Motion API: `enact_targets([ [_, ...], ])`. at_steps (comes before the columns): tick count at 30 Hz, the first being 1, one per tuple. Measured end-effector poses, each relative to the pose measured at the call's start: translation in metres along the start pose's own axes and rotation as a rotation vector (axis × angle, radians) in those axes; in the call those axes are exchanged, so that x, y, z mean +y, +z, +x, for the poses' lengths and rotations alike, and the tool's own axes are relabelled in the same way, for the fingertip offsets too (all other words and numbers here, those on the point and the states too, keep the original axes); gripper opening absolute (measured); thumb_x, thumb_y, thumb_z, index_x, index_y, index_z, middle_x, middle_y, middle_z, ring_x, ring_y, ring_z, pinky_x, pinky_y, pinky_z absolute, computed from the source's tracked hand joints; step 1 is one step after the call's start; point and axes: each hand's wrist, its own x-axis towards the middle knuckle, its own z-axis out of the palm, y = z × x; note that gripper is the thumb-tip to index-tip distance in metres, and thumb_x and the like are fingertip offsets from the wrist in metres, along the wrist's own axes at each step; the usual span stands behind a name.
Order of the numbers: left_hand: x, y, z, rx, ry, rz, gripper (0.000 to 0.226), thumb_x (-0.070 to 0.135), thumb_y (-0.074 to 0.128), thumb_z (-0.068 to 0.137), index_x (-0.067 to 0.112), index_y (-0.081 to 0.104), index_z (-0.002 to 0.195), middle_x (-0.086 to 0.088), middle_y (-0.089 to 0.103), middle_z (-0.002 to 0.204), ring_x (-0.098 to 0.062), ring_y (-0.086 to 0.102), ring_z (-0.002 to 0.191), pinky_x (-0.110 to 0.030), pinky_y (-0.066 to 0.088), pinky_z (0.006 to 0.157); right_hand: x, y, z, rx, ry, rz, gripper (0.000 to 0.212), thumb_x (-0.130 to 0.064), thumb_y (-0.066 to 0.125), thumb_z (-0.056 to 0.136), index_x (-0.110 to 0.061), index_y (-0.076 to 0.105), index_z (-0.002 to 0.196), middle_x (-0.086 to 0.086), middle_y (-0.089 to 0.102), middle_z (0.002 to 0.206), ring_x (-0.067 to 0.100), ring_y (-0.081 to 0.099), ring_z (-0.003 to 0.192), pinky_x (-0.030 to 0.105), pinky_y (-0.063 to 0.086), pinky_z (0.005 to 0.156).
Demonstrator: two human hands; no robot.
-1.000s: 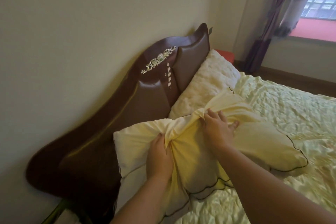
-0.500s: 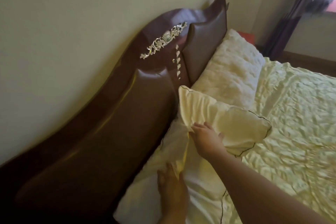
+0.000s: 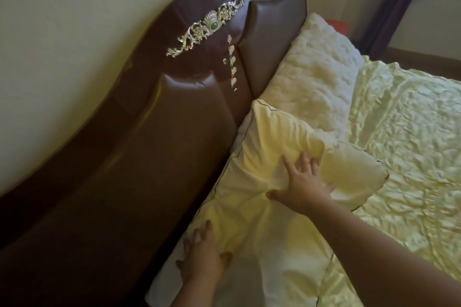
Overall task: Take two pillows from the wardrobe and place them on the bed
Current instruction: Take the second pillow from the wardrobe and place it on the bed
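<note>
A pale yellow pillow [image 3: 282, 147] with a thin dark piped edge lies on the bed against the headboard, at the near side. My right hand [image 3: 303, 182] rests flat on its middle with fingers spread, pressing the fabric. Near the pillow's lower corner, my left hand [image 3: 203, 257] lies flat with spread fingers. A second, white textured pillow [image 3: 314, 77] lies farther along the headboard, touching the yellow one.
The dark brown padded headboard [image 3: 149, 144] with a silver ornament [image 3: 207, 27] stands against the cream wall. A crinkled pale yellow bedspread [image 3: 404, 132] covers the bed to the right. A dark curtain [image 3: 389, 2] hangs at the far right.
The yellow pillow has been lowered from a bunched grip onto the bed by the headboard. Both hands have let go of the fabric and now lie flat on it.
</note>
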Motion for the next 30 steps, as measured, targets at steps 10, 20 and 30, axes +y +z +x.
enact_targets([
  [10,0.016,0.019,0.027,0.147,0.037,0.095,0.033,0.015,0.022,0.086,0.03,0.051,0.092,0.001,0.062,0.117,-0.023,0.053,0.106,-0.038,0.049,0.085,0.018,0.013,0.007,0.016,-0.049,0.0,0.028,-0.02,0.048,0.092,-0.029,0.059,0.115,0.003,-0.001,0.162,0.031,-0.004,0.148,0.084,0.016,0.095],
  [20,0.003,-0.003,0.034,0.267,0.009,0.134,0.037,0.026,0.02,0.092,0.028,0.046,0.117,-0.001,0.051,0.113,-0.019,0.044,0.08,-0.034,0.038,0.063,-0.003,0.012,0.001,-0.06,-0.109,0.232,0.026,-0.024,0.047,0.088,-0.031,0.062,0.108,0.005,0.008,0.163,0.03,0.006,0.148,0.07,0.026,0.105],
  [30,-0.014,-0.02,0.0,0.234,-0.024,0.055,0.039,0.027,0.017,0.094,0.02,0.049,0.116,-0.005,0.051,0.113,-0.026,0.053,0.091,-0.043,0.05,0.08,-0.021,0.004,-0.038,0.002,-0.162,0.292,0.03,-0.039,0.059,0.082,-0.027,0.068,0.107,0.004,0.031,0.155,0.031,0.027,0.14,0.054,0.035,0.105],
])
